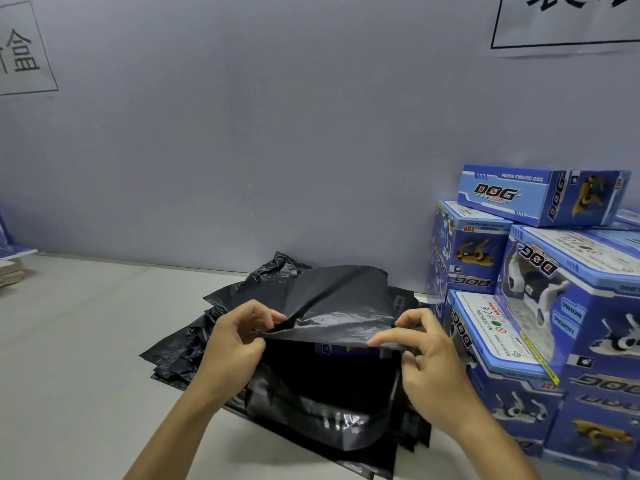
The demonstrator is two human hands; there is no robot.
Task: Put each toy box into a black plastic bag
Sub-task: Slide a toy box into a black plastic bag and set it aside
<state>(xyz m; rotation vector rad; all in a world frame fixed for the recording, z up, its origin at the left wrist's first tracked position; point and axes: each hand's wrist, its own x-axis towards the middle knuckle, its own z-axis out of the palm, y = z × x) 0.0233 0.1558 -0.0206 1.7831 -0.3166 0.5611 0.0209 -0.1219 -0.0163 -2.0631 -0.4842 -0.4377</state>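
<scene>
Both hands, left [239, 336] and right [420, 351], pinching upper rim of crinkly black plastic bag [332, 306], mouth agape; blue toy box [349, 348] inside. Stacked blue cartons [540, 306] crowding right; bare white tabletop [86, 358] left.

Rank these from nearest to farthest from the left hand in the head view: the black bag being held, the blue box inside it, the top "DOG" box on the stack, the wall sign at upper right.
1. Black bag: pinched by the left hand.
2. Blue box: inside the bag's mouth, just right.
3. Top "DOG" box: on the stack, far right.
4. Wall sign: upper right, on the wall.
</scene>
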